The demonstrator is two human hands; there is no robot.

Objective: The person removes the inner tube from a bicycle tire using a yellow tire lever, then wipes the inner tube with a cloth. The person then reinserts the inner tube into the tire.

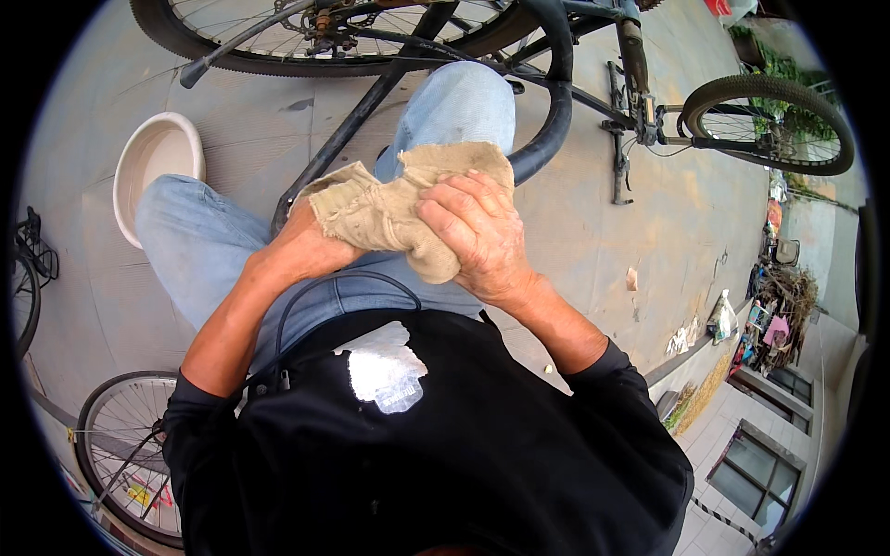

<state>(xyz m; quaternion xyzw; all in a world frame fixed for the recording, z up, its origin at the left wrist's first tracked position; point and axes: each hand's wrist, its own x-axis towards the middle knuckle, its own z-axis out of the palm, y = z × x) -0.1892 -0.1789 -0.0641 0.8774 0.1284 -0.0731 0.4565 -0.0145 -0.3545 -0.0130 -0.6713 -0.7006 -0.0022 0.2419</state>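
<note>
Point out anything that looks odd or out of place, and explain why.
A jagged silvery patch stands out against the black top. Pale scraps lie loose on the ground at right, like litter. The tan cloth in the right hand looks worn, its edge uneven.

Site noted as an outdoor paved yard beside a building [700,445]. Evidence: grey paving [686,241], a window [758,474] facing the ground, piled brushwood [783,310] (mixed clutter around it), and a black-framed bicycle [634,57].
</note>
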